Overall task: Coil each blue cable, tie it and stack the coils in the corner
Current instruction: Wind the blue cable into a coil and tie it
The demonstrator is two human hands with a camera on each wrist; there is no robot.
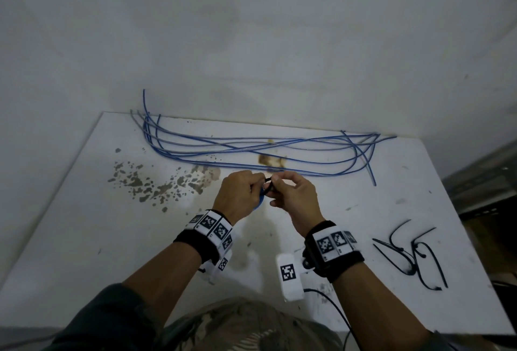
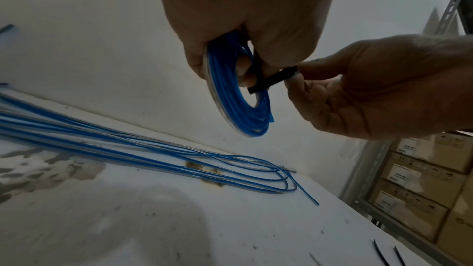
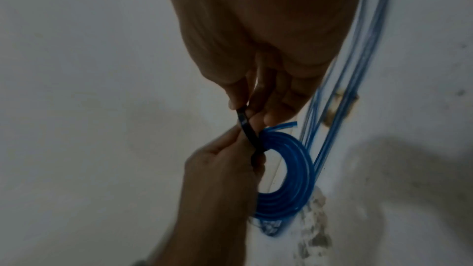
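Your left hand (image 1: 237, 195) is gripping a small blue coil (image 2: 238, 96), fingers curled round its rim, above the worktop (image 1: 84, 238) centre. Your right hand (image 1: 293, 197) is pinching a black tie (image 2: 274, 79) between thumb and forefinger; the tie is passing through the coil's hole. Loose blue cables (image 1: 251, 152) are lying at 12 o'clock along the far edge by the wall. Spare black ties (image 1: 414, 255) are sitting at 4 o'clock near the right edge. Cardboard boxes (image 2: 422, 171) carry labels, unreadable. Wrist bands (image 1: 212, 227) are showing square coded markers.
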